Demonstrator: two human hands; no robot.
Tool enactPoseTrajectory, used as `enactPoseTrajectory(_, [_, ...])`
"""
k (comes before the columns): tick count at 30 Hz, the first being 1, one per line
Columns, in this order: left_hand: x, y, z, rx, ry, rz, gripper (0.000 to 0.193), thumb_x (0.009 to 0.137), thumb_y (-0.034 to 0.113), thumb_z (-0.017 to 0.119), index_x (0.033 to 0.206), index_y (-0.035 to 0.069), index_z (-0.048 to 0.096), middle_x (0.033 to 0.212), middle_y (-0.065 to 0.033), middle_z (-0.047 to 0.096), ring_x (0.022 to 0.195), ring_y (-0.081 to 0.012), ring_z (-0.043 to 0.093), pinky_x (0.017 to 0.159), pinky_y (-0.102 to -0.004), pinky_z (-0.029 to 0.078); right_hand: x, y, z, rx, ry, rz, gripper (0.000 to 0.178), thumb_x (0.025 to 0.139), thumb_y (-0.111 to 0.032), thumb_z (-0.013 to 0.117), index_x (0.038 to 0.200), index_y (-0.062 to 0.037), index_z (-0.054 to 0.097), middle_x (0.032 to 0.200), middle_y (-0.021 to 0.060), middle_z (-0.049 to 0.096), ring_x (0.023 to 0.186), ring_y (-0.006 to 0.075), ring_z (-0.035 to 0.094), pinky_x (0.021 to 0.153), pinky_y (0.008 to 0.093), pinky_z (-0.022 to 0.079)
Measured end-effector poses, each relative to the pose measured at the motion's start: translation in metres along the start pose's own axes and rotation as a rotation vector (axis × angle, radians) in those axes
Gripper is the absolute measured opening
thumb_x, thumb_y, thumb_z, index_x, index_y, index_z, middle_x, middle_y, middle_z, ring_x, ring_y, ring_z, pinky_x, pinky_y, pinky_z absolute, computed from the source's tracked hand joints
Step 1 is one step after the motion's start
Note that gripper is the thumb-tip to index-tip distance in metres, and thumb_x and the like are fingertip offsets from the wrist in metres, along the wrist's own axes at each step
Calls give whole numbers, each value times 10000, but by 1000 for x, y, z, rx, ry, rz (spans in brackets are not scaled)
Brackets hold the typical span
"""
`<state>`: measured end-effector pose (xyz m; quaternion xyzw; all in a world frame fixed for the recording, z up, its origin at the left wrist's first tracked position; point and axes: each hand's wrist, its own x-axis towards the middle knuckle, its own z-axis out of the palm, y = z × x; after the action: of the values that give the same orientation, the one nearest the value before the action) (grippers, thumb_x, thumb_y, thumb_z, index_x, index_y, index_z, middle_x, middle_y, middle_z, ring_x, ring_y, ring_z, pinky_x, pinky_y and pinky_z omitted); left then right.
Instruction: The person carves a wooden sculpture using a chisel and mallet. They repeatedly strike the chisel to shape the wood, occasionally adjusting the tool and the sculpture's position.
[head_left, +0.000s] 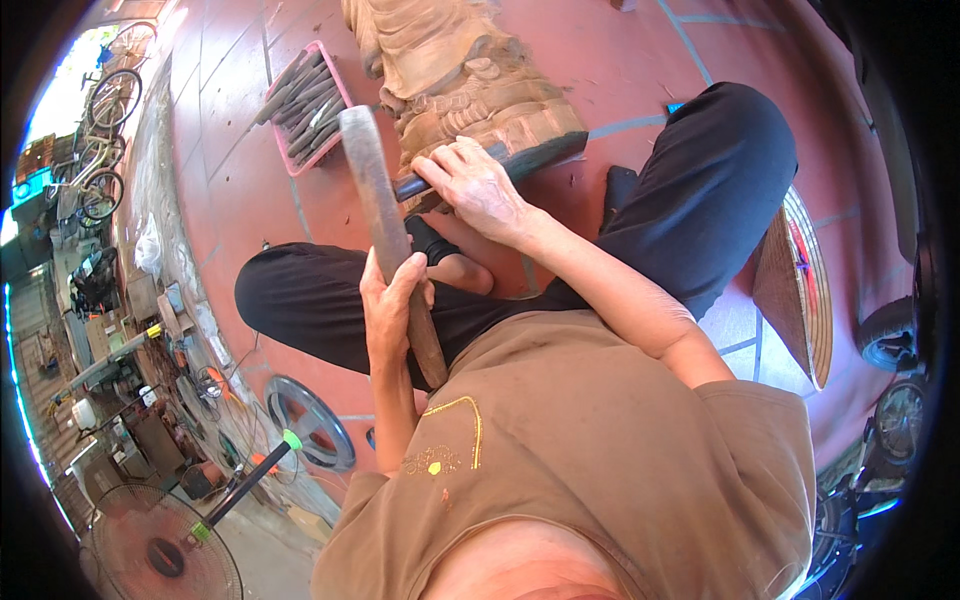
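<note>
My left hand (393, 295) is wrapped round the lower part of a long wooden mallet (378, 185), which stands tilted with its pale, thick end up and away from me. My right hand (478, 188) is closed on a chisel (410, 187). The chisel's dark handle sticks out left of the fingers, close to the mallet, and its other end points right toward the base of a carved wooden figure (470, 75). Whether the chisel's edge touches the wood I cannot tell. The carving lies in front of me, its dark-edged base nearest my legs.
Left of the carving, a pink tray (322, 160) holds several chisels. My bent legs (700, 190) flank the work on the red tiled floor (220, 190). A conical hat (800, 290) lies at right. At lower left stands a fan (165, 555) with a round base (310, 420).
</note>
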<state>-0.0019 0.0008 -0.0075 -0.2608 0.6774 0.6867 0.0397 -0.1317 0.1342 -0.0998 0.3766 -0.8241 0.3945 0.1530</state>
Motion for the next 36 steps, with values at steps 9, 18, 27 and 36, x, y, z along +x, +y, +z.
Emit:
enactPoseTrajectory(9, [6,-8,-7,-110,-12,-23,382,954,213,671,1216,-29,534,771,-63,571,552,-135,546,495,-238,439,-1,3,4,30,29,-28,484,756,-93,678,1230,-42,596,1052,120,591,1006,314,573,910,415,460])
enactPoseTrajectory(18, [8,-18,-9,-163,6,-8,350,954,198,676,1194,-19,543,764,-63,578,540,-141,558,484,-239,445,-5,5,16,15,-30,-38,383,807,-144,662,1180,-84,599,1036,97,579,1050,292,540,919,412,428])
enactPoseTrajectory(27, [8,-22,-16,-307,61,-13,365,944,186,714,1195,-10,537,750,-66,592,530,-141,563,484,-240,474,3,8,0,5,4,39,478,790,-31,634,1263,-85,591,1022,84,577,963,291,555,857,416,443])
enactPoseTrajectory(36, [13,-24,-16,-321,57,-21,369,942,174,719,1200,-12,532,755,-65,599,532,-142,575,485,-237,483,0,5,6,99,-2,6,482,795,-50,658,1269,-81,578,1053,114,576,1009,322,562,881,426,452])
